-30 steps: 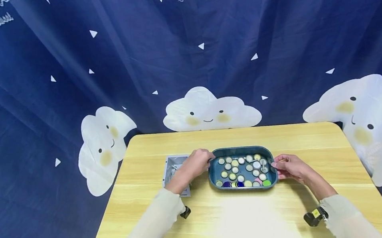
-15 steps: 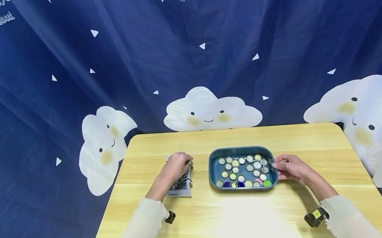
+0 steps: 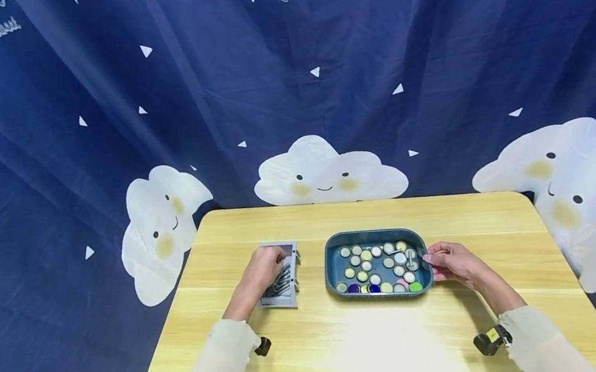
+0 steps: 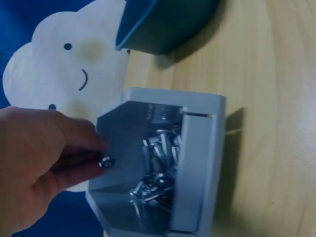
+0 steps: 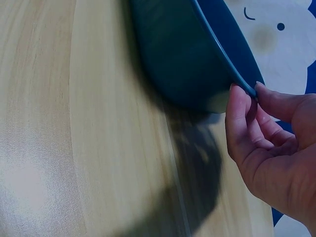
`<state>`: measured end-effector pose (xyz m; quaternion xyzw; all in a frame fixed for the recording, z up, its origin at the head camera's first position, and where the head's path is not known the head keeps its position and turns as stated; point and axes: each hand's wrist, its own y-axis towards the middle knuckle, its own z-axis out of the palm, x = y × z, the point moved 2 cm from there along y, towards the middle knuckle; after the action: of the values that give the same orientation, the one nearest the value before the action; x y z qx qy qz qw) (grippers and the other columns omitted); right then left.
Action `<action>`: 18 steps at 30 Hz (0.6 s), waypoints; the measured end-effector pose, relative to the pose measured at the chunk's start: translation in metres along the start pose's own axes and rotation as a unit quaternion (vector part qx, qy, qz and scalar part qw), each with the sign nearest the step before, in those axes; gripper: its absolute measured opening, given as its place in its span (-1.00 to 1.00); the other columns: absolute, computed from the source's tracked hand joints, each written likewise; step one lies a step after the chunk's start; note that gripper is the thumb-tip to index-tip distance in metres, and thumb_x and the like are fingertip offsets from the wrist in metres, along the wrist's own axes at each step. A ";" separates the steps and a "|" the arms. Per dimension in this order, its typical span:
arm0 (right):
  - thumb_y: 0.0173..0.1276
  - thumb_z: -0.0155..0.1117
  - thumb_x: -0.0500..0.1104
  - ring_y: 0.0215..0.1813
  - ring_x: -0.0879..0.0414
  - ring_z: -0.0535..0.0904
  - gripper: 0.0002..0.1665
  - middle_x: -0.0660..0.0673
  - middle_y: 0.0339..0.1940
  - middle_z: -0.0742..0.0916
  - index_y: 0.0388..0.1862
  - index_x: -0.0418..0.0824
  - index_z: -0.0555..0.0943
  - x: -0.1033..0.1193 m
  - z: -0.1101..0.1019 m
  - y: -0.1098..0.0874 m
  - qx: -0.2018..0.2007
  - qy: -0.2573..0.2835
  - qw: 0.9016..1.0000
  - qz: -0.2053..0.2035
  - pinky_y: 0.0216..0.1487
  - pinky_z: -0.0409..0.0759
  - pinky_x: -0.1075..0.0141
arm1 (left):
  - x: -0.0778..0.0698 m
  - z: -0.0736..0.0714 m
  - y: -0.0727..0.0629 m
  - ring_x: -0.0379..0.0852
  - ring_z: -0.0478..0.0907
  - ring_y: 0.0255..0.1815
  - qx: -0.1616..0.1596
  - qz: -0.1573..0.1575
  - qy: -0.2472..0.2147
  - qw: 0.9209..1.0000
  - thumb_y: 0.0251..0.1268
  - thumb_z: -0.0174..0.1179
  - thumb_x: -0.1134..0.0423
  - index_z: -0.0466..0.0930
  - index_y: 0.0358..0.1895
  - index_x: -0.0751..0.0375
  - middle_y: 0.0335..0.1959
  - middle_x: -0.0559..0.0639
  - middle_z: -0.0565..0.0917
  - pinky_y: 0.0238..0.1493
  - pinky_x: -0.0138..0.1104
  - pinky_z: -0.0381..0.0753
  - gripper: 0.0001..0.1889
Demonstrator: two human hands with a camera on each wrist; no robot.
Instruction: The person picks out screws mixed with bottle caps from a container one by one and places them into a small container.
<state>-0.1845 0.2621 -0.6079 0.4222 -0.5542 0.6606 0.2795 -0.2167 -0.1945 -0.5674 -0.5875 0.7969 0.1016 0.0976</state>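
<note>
My left hand (image 3: 262, 270) is over the grey box (image 4: 200, 173) on the left side of the table. In the left wrist view its thumb and finger pinch a screw (image 4: 106, 162), whose shiny head shows at the fingertips. Several metal screws (image 4: 165, 148) lie heaped inside that box. To the right stands a dark blue-green rectangular tub (image 3: 382, 293), with round bottle caps (image 3: 366, 255) spread over its bottom and a few metal screws (image 3: 411, 258) among them. My right hand (image 3: 453, 261) pinches the tub's right rim between thumb and fingers.
Both containers stand on a light wooden table (image 3: 298, 362), a strip of bare wood between them. Behind the table's far edge hangs a blue curtain (image 3: 285, 87) printed with white clouds.
My left hand has moved left from the tub's left rim to the grey box and reached into it. The right hand has stayed on the tub's rim.
</note>
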 end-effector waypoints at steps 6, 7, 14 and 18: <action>0.53 0.23 -0.24 -0.37 0.25 0.67 -0.76 0.01 -0.41 0.75 0.06 -0.31 0.46 0.000 0.000 0.001 -0.004 -0.003 1.000 0.003 -0.26 0.80 0.33 | 0.005 0.016 -0.006 -0.20 0.46 -0.50 0.001 0.015 0.021 1.000 0.14 0.29 0.56 0.72 -0.47 0.20 -0.53 -0.04 0.70 -0.46 -0.35 0.51 -0.82; 0.53 0.24 -0.24 -0.38 0.25 0.67 -0.76 0.00 -0.41 0.75 0.05 -0.32 0.46 -0.001 0.001 0.001 -0.007 0.000 1.000 0.004 -0.26 0.80 0.33 | 0.006 0.019 -0.006 -0.19 0.47 -0.52 0.002 0.017 0.022 1.000 0.12 0.29 0.57 0.71 -0.50 0.20 -0.56 -0.04 0.69 -0.49 -0.34 0.51 -0.81; 0.54 0.23 -0.24 -0.36 0.26 0.66 -0.75 0.02 -0.41 0.74 0.07 -0.33 0.45 -0.001 0.000 0.001 -0.002 -0.007 1.000 -0.002 -0.24 0.80 0.33 | 0.006 0.032 -0.010 -0.15 0.42 -0.57 -0.015 0.040 0.037 0.998 0.10 0.22 0.61 0.61 -0.57 0.19 -0.62 0.01 0.62 -0.55 -0.26 0.48 -0.76; 0.54 0.22 -0.24 -0.37 0.26 0.66 -0.75 0.02 -0.41 0.74 0.07 -0.33 0.45 -0.001 -0.001 0.001 -0.003 -0.009 1.000 -0.002 -0.24 0.80 0.33 | 0.003 0.035 -0.011 -0.11 0.48 -0.58 -0.020 0.050 0.053 0.997 0.13 0.24 0.59 0.61 -0.56 0.22 -0.60 0.05 0.63 -0.54 -0.21 0.53 -0.78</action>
<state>-0.1851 0.2627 -0.6096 0.4284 -0.5581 0.6544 0.2770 -0.2058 -0.1908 -0.6020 -0.5531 0.8272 0.0911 0.0384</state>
